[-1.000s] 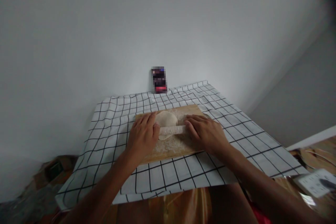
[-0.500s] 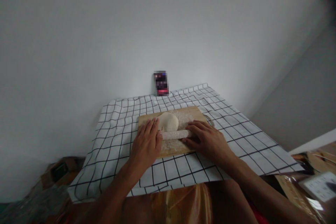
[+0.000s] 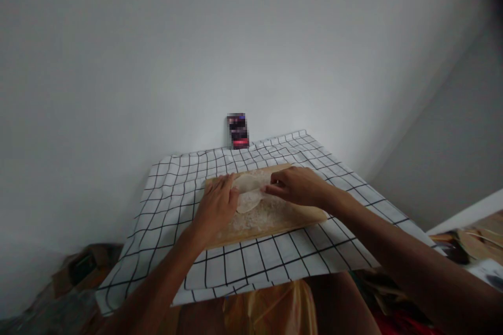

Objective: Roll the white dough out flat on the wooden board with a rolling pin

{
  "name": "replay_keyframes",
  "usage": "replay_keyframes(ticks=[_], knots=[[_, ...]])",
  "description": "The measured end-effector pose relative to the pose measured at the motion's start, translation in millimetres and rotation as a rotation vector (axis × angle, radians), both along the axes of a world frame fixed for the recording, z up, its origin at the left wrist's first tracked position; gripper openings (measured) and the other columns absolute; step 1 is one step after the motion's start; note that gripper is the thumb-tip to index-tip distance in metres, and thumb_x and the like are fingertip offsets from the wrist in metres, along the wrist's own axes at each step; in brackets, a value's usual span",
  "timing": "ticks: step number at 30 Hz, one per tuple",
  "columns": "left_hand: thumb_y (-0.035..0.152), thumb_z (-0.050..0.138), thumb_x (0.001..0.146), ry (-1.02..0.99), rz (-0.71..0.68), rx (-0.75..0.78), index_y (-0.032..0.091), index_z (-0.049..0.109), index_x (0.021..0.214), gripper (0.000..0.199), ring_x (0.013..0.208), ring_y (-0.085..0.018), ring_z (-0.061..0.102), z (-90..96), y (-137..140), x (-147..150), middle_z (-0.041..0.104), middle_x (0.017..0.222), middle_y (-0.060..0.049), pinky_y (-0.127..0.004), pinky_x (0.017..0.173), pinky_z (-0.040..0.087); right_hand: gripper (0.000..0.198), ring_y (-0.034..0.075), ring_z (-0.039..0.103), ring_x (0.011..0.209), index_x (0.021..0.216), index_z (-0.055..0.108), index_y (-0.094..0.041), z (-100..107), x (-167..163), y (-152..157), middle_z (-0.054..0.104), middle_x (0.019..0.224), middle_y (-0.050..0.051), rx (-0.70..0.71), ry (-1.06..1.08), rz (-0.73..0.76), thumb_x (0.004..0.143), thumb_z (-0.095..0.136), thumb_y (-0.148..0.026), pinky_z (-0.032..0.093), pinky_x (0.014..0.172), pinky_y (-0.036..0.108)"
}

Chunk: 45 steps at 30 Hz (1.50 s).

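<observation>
A flat round of pale dough (image 3: 247,204) lies on a floured wooden board (image 3: 271,222). Across the dough runs a thin, flour-white rolling pin (image 3: 251,192), its ends hidden by my hands. My left hand (image 3: 220,198) rests over the left end of the pin, fingers stretched forward along the board's left side. At the other end, my right hand (image 3: 291,184) is closed with bent fingers, thumb and forefinger at the pin and the dough's right edge. How much of the pin sits inside that hand is hidden.
A white cloth with black checks (image 3: 168,209) covers the table. A phone-like panel with a blurred screen (image 3: 238,132) leans on the wall behind. Boxes (image 3: 82,269) stand low at the left, and a white item (image 3: 489,275) lies at the lower right.
My right hand has lifted from lying flat and curled its fingers, moving left and closer to the dough. The pin now crosses the dough's middle instead of its near edge. My left hand stays nearly still.
</observation>
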<state>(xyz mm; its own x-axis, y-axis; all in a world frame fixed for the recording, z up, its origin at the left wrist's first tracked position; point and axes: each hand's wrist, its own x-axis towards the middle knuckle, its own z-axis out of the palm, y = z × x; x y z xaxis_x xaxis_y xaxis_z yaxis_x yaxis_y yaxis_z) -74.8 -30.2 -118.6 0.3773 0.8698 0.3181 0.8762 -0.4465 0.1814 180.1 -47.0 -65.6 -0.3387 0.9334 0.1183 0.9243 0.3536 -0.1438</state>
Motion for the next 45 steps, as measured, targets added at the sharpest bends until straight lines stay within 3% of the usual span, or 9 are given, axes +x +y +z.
replay_keyframes(ticks=[3,7,14,21,25,31,35,40,45], knots=[[0.030,0.033,0.110,0.057,-0.003,0.052,0.017,0.052,0.152,0.047,0.152,-0.034,0.050,-7.1,8.6,-2.9,0.061,0.156,-0.017,-0.064,0.126,0.035,0.056,0.025,0.073,0.092,0.097,0.078,-0.023,-6.3,-1.2,9.6,0.080,0.099,0.009,0.023,0.002,-0.021,0.111,0.037,-0.058,0.046,0.071,0.032],[0.029,0.035,0.109,0.056,-0.047,0.092,0.018,0.052,0.150,0.046,0.149,-0.031,0.053,-9.2,5.6,-5.3,0.062,0.155,-0.015,-0.058,0.125,0.039,0.047,0.028,0.069,0.114,0.115,0.077,-0.021,-17.8,-0.9,10.4,0.076,0.125,0.011,0.099,0.004,-0.011,0.112,0.037,-0.045,0.052,0.088,0.037],[0.032,0.035,0.110,0.017,-0.028,0.130,0.017,0.050,0.153,0.049,0.146,-0.030,0.055,-5.5,-10.6,1.6,0.062,0.155,-0.016,-0.056,0.127,0.039,0.052,0.030,0.062,0.136,0.128,0.075,-0.019,-34.6,2.0,-7.0,0.068,0.147,0.012,0.120,0.063,0.017,0.113,0.030,-0.040,0.049,0.110,0.045],[0.035,0.035,0.109,0.044,-0.020,0.154,0.007,0.042,0.159,0.057,0.154,-0.035,0.047,-8.0,-23.1,4.5,0.054,0.161,-0.023,-0.058,0.129,0.037,0.053,0.029,0.060,0.141,0.129,0.074,-0.022,-60.8,6.8,-20.4,0.067,0.150,0.011,0.189,0.175,0.050,0.114,0.028,-0.043,0.045,0.117,0.049],[0.035,0.035,0.110,0.022,-0.031,0.176,0.008,0.039,0.160,0.057,0.156,-0.035,0.045,-14.6,-32.7,3.6,0.052,0.163,-0.022,-0.057,0.129,0.038,0.046,0.031,0.061,0.137,0.130,0.072,-0.023,-68.7,7.1,-34.8,0.067,0.149,0.011,0.224,0.197,0.074,0.110,0.046,-0.054,0.045,0.114,0.048],[0.033,0.034,0.111,-0.002,-0.103,0.197,0.011,0.034,0.163,0.056,0.161,-0.032,0.037,-26.9,-50.3,-4.7,0.045,0.168,-0.021,-0.057,0.130,0.039,0.034,0.027,0.068,0.104,0.105,0.074,-0.022,-76.5,8.2,-47.0,0.075,0.110,0.010,0.286,0.186,0.093,0.101,0.066,-0.054,0.048,0.094,0.041],[0.035,0.034,0.112,-0.022,-0.096,0.148,0.011,0.040,0.160,0.054,0.158,-0.033,0.042,-29.2,-46.0,-8.8,0.049,0.165,-0.021,-0.058,0.128,0.042,0.030,0.025,0.069,0.098,0.101,0.073,-0.022,-61.5,11.3,-42.0,0.075,0.104,0.008,0.250,0.154,0.146,0.099,0.070,-0.051,0.046,0.084,0.035],[0.040,0.035,0.113,-0.092,-0.014,0.040,0.014,0.048,0.156,0.052,0.155,-0.031,0.046,-21.9,-21.8,-7.9,0.054,0.162,-0.018,-0.054,0.127,0.042,0.032,0.021,0.069,0.080,0.097,0.075,-0.023,-14.6,6.6,-26.0,0.078,0.095,0.005,0.114,0.076,0.135,0.097,0.072,-0.056,0.036,0.065,0.031],[0.034,0.032,0.112,-0.017,0.113,-0.027,0.018,0.054,0.152,0.047,0.155,-0.035,0.046,-5.4,-4.0,-2.6,0.056,0.162,-0.015,-0.070,0.127,0.031,0.048,0.018,0.059,0.065,0.081,0.075,-0.023,11.3,-2.6,12.8,0.073,0.074,0.006,0.067,0.025,0.086,0.106,0.053,-0.058,0.026,0.060,0.033]])
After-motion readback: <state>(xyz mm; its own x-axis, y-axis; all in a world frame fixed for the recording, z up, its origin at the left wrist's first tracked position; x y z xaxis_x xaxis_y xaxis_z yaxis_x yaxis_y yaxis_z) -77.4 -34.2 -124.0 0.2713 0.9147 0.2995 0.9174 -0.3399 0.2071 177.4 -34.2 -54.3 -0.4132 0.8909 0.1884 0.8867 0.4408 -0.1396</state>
